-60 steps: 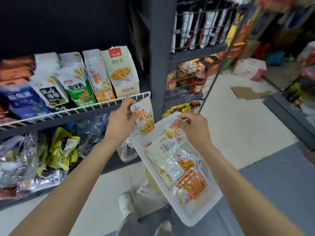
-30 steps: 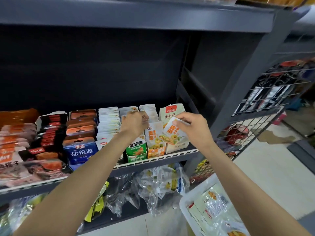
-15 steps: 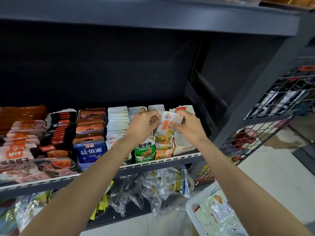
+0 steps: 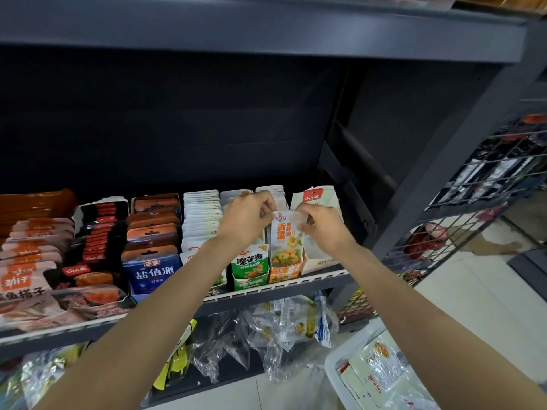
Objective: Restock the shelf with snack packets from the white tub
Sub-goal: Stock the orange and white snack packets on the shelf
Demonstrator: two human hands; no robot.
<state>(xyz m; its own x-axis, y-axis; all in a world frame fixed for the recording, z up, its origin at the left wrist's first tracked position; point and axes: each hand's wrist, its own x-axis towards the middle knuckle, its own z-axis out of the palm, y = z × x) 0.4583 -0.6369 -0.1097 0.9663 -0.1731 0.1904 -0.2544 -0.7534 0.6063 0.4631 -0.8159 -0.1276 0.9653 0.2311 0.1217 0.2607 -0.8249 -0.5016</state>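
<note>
2 bare hands meet at the front of a dark metal shelf (image 4: 266,288). The left hand (image 4: 247,220) and right hand (image 4: 324,227) each pinch a top corner of an orange-and-white snack packet (image 4: 285,241), held upright in the orange display box (image 4: 284,272), beside a green box (image 4: 250,269). The white tub (image 4: 340,368) with more packets sits at lower right.
</note>
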